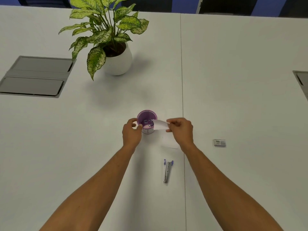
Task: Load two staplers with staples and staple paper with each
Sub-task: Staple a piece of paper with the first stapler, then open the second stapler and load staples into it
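Note:
A purple cup (147,115) stands mid-table with small clips or similar bits inside. My left hand (131,133) grips the cup's near left rim. My right hand (180,130) pinches a small white slip of paper (160,124) that curls over the cup's right side. A purple and silver stapler (168,170) lies swung open on the table, nearer to me between my forearms. A small box of staples (219,142) lies to the right. Another white sheet (170,142) lies flat under my right wrist, hard to tell from the table.
A potted plant in a white pot (119,62) stands behind the cup. Grey cable hatches are set into the white table at the left (35,76) and at the right edge (302,82). A seam (182,97) runs down the table.

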`<state>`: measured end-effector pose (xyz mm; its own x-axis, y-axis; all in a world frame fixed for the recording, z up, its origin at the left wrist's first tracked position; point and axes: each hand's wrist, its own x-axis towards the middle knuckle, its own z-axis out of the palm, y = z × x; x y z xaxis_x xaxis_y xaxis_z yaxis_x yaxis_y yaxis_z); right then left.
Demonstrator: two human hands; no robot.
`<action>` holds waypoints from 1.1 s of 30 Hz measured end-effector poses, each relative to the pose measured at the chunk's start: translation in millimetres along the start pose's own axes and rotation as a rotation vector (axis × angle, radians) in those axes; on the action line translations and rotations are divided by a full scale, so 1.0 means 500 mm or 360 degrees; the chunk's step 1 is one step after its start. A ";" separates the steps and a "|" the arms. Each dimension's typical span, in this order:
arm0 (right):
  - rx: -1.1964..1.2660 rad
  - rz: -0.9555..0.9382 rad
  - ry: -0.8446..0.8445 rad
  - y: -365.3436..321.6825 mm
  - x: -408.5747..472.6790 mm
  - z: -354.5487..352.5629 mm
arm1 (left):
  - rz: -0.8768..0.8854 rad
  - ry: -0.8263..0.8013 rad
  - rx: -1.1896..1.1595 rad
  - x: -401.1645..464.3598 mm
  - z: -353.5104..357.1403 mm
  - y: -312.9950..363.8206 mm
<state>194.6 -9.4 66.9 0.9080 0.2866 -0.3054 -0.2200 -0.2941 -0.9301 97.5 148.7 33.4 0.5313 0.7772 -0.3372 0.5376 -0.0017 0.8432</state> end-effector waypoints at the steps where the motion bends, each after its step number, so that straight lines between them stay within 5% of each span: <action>1: -0.0078 -0.0051 0.0003 -0.010 0.012 0.012 | 0.0007 -0.0011 0.0049 0.011 0.003 0.002; 9: -0.0976 -0.0341 -0.0136 -0.019 0.081 0.115 | 0.0099 -0.0006 0.0138 0.055 0.014 -0.005; 17: -0.1453 -0.0500 -0.0287 0.009 0.106 0.160 | 0.0112 -0.0041 0.0109 0.055 0.017 -0.014; 23: -0.1339 -0.0545 -0.0270 0.013 0.112 0.156 | 0.0111 -0.0051 0.0209 0.051 0.014 -0.006; 33: -0.0829 -0.0245 0.0338 0.132 -0.030 0.043 | -0.0031 0.0120 0.0244 -0.044 0.026 -0.042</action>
<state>158.8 -13.6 6.0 0.9791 0.1884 -0.0772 0.0756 -0.6885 -0.7213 83.2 123.4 17.6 0.4720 0.8231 -0.3157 0.6443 -0.0776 0.7609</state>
